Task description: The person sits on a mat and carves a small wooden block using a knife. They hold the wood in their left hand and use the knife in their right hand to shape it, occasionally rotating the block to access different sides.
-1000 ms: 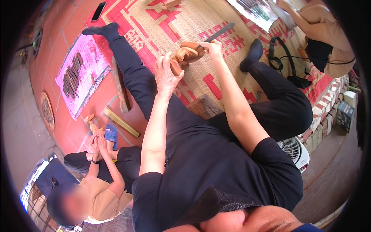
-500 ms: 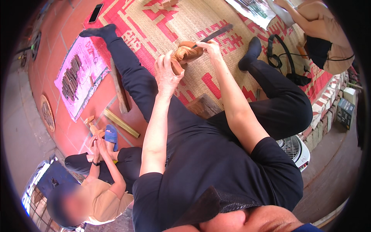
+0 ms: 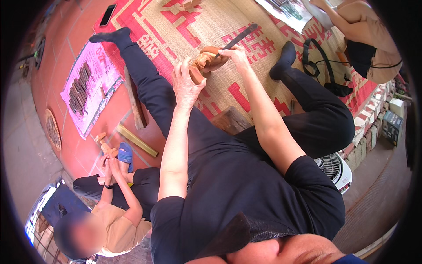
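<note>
A carved wooden figure [image 3: 210, 60], orange-brown with rounded, hollowed forms, is held up above the patterned mat. My left hand [image 3: 186, 84] is closed around its near left end, with the fingers along the side. In my right hand [image 3: 235, 56] is a long, dark, flat file [image 3: 240, 38], gripped near its lower end. That end lies against the carving, and the rest slants up and away to the right. The exact contact point is partly hidden by my right fingers.
A wood block [image 3: 231, 120] lies between my legs. Leftward are a pink cloth [image 3: 90, 112] with several dark tools [image 3: 80, 90], a wooden bar [image 3: 137, 140] and a phone [image 3: 107, 16]. One co-worker [image 3: 118, 220] handles another carving; a second person [image 3: 373, 39] sits far right near a black strap [image 3: 327, 66].
The file's far end has shifted left and slightly up, and it now stands steeper. Both my hands and the carving have moved a little to the left.
</note>
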The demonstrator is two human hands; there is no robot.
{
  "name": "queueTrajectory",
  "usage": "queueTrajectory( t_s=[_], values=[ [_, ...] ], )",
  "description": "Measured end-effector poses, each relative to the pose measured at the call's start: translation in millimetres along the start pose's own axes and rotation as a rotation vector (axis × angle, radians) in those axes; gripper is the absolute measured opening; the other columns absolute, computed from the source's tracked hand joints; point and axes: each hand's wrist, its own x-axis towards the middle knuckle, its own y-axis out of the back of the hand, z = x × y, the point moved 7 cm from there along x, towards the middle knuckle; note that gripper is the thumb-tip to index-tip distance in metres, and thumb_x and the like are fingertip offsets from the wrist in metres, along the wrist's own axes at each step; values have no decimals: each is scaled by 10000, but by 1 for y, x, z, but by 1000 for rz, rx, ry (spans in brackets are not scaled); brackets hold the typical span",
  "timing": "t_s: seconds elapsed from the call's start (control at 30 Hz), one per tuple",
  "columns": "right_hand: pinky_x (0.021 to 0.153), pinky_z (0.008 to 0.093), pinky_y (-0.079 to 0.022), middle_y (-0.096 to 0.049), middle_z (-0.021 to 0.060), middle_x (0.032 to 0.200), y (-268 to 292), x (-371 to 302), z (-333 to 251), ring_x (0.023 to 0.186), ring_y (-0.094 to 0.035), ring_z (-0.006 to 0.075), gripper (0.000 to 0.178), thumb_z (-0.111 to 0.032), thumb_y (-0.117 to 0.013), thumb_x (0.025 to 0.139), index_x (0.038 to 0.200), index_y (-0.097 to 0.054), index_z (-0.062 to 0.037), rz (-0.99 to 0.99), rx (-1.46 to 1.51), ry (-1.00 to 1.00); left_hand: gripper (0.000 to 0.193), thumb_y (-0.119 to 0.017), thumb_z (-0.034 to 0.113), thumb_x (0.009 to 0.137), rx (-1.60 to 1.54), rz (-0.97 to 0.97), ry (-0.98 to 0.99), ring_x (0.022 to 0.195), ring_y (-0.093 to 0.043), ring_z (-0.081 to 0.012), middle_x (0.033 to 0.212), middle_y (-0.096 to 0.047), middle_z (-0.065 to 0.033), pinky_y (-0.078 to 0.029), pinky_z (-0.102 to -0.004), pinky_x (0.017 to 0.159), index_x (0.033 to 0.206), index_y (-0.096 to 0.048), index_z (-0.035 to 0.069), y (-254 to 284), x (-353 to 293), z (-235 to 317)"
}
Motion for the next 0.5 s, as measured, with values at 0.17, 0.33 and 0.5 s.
queueTrajectory(
  t_s=[0.17,0.33,0.5],
  values=[
    [607,229,-427,-643,11,738,23,10,26,648,-563,78,231,-119,-806,692,802,-609,-70,93,139,-100,893,-815,182,604,17,13,-52,1211,-420,-322,1268,-425,-121,-375,-432,1037,1363,-345,154,-1,1,3],
    [569,223,-413,-633,12,718,1,0,6,624,-552,81,208,-133,-799,689,787,-628,-68,8,43,-29,889,-815,196,605,18,2,-8,1215,-415,-322,1272,-424,-120,-374,-433,1038,1361,-349,156,-1,1,2],
    [542,221,-408,-619,21,708,20,4,24,607,-538,84,236,-117,-805,664,762,-594,-74,150,210,-94,882,-815,199,602,43,-22,-49,1210,-417,-325,1266,-427,-124,-373,-427,1039,1354,-358,147,-3,3,6]
  ],
)
